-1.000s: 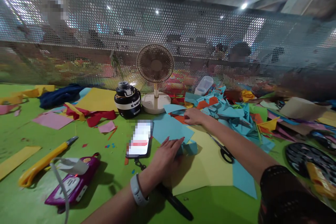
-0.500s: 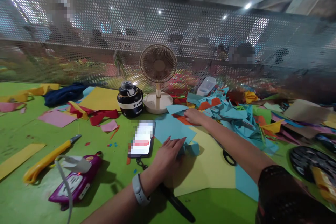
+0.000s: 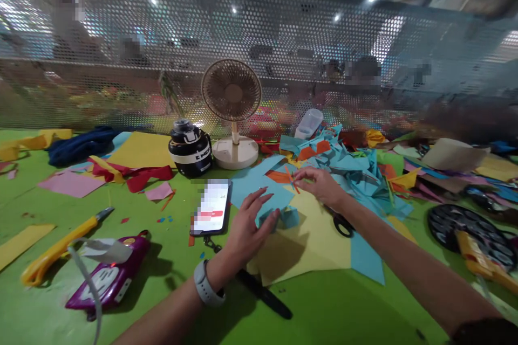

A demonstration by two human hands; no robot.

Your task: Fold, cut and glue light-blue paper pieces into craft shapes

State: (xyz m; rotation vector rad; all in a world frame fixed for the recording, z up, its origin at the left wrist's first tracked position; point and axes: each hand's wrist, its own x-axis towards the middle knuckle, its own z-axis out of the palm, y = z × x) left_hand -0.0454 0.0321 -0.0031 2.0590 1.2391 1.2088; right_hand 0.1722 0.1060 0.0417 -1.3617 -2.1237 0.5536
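My right hand (image 3: 321,186) pinches a thin orange paper strip (image 3: 290,174) between thumb and fingertips, just above the sheets. To its left, my left hand (image 3: 247,229) is held with fingers apart and nothing in it, over blue paper (image 3: 246,178) and a small folded blue piece (image 3: 289,217). Beneath both hands lies a large pale yellow sheet (image 3: 311,248). Black scissors (image 3: 343,226) rest on that sheet, partly hidden under my right forearm. An orange piece of paper (image 3: 278,177) lies beside the strip. Near my left hand is a phone (image 3: 212,207) with its screen lit.
A fan (image 3: 234,153) and a black jug (image 3: 190,148) stand at the back. Cut blue paper (image 3: 343,161) is heaped at right, near a black round tray (image 3: 443,226). A purple power strip (image 3: 111,275), a yellow-handled tool (image 3: 67,245) and a black strap (image 3: 265,296) lie in front.
My right hand has lifted and drawn back from the orange paper, with an orange strip now in its fingers. My left hand has risen off the blue paper and its fingers have spread.
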